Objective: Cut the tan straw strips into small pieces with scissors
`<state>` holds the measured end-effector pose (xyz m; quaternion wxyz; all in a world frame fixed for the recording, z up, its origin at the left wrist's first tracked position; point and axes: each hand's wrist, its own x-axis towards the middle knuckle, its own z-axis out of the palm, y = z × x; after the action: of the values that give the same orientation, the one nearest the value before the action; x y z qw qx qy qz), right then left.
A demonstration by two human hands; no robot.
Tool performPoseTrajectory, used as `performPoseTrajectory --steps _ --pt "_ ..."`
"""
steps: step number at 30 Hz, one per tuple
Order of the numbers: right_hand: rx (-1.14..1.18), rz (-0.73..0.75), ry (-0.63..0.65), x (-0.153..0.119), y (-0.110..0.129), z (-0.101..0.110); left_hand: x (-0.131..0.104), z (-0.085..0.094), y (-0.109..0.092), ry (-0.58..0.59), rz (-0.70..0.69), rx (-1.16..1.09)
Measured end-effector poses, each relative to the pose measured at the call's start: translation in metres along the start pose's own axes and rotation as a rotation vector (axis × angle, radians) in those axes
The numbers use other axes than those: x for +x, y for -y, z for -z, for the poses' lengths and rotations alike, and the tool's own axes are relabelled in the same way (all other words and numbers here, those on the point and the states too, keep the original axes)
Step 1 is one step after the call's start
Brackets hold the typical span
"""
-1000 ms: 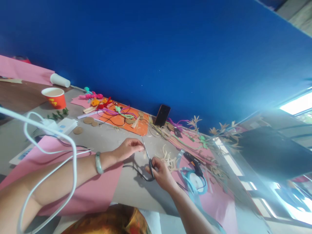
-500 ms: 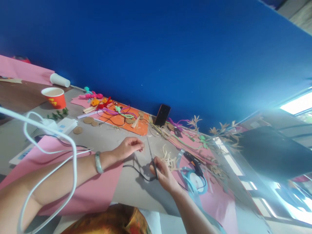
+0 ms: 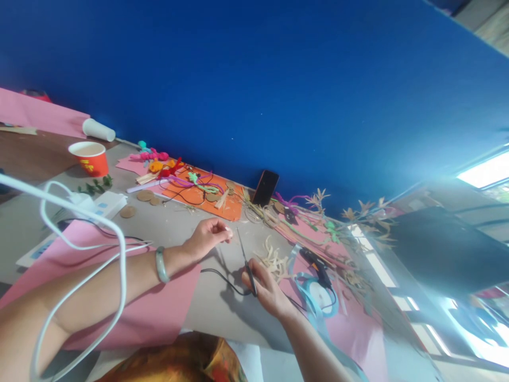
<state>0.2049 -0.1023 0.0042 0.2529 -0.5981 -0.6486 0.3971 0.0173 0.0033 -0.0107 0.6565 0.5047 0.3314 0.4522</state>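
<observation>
Right hand low on desk, fingers clamped round scissors, blades pointing 11 o'clock. Left hand at 10 o'clock, fingertips pinched together; contents unclear. Bare desk between pink paper and straw scraps.

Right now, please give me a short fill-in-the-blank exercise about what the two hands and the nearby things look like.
1. The right hand holds a pair of ____.
2. On the left wrist sits a pale green ____.
3. The paper cup standing at the far left is ____ in colour.
4. The phone leans against the ____ wall.

Missing words: scissors; bracelet; red; blue
</observation>
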Motion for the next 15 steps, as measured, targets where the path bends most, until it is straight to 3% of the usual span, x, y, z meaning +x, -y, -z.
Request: performPoseTrajectory --steps 15 --pt "0.017 -0.031 0.01 0.0014 -0.0012 0.0001 0.0009 0.0028 0.005 0.028 -0.07 0.005"
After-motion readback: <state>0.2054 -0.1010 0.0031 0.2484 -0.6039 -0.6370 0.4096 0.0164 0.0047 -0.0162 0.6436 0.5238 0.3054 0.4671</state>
